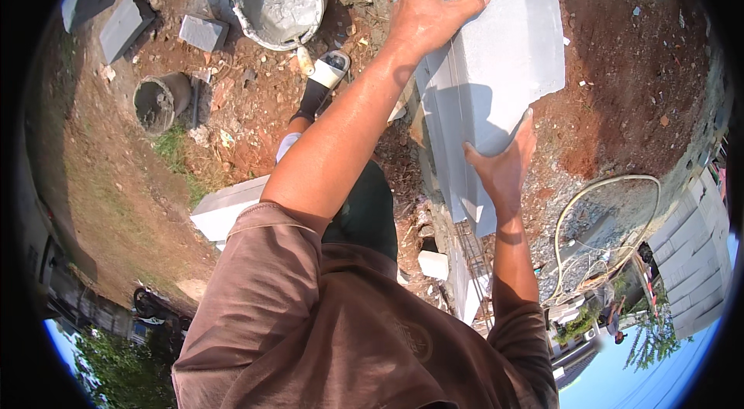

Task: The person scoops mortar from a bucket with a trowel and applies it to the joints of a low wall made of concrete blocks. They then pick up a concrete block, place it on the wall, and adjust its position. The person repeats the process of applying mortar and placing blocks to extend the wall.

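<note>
A long, pale grey aerated concrete block [496, 37] lies on top of a wall of similar blocks [549, 22]. My left hand [435, 10] grips its far left side, thumb on the upper face and fingers down the side. The near end is between the thumb and fingers of my right hand [505, 165]. A thin string runs lengthwise along the block's left side, passing close by my left hand. Shadow from an arm falls on the block's upper face. The undersides of both hands' fingers are partly hidden.
A bucket of wet mortar [283, 14] stands left, a trowel handle [304, 60] at its rim. Nearby are a smaller round container [161, 103] and loose blocks [204, 32]. Steel bars [474, 254] stick out at the wall's near end. Right lie a looped hose [558, 238] and stacked blocks [694, 254].
</note>
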